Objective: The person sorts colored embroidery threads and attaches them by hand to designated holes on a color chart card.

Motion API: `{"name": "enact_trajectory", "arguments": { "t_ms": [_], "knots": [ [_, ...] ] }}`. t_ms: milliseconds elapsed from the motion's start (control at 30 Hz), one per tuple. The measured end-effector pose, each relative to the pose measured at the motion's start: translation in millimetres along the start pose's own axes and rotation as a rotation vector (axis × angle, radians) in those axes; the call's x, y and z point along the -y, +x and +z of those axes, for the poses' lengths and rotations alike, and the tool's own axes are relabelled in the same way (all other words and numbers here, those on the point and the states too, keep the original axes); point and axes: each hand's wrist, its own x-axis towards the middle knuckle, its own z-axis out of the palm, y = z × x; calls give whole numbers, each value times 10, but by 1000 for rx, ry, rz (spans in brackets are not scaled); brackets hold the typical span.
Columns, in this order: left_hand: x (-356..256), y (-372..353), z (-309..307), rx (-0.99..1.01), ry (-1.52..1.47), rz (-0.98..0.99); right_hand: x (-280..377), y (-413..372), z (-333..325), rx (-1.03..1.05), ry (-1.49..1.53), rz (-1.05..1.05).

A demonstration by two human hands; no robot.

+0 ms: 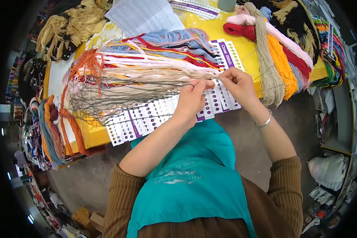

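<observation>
My left hand [191,101] is closed in a pinch on strands of dark grey-green embroidery thread [146,81], which trail off to the left across the pile. Just beside it, my right hand [238,85] is also pinched, at the edge of the punched cards; what lies between its fingertips is too small to make out. Under both hands are white cards [154,113] with rows of holes and purple stripes. Beige, pink, red, yellow and blue threads [146,59] stretch over these cards, their right ends gathered near my right hand.
Skeins of beige thread [269,71] and orange thread [279,55] hang over the yellow table [99,137] at the right. Orange-red thread [90,65] lies at the left. Behind are a printed sheet [142,18], another punched card [196,8] and a grey-green container [227,4].
</observation>
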Motion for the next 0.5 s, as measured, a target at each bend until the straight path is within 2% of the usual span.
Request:
{"name": "enact_trajectory", "arguments": {
  "t_ms": [67,200,300,400,500],
  "knots": [
    [8,-2,15,-9,-27,-49,-159,57,-65,9,-27,48],
    [1,39,90,-47,-51,-134,-304,53,0,9,-91,1],
    [53,85,113,-68,-1,-123,-315,58,-12,19,0,55],
    [23,165,100,51,71,-171,-296,84,-33,42,89,58],
    [138,280,221,-26,352,21,-300,66,-56,38,122,26]
  ]
}}
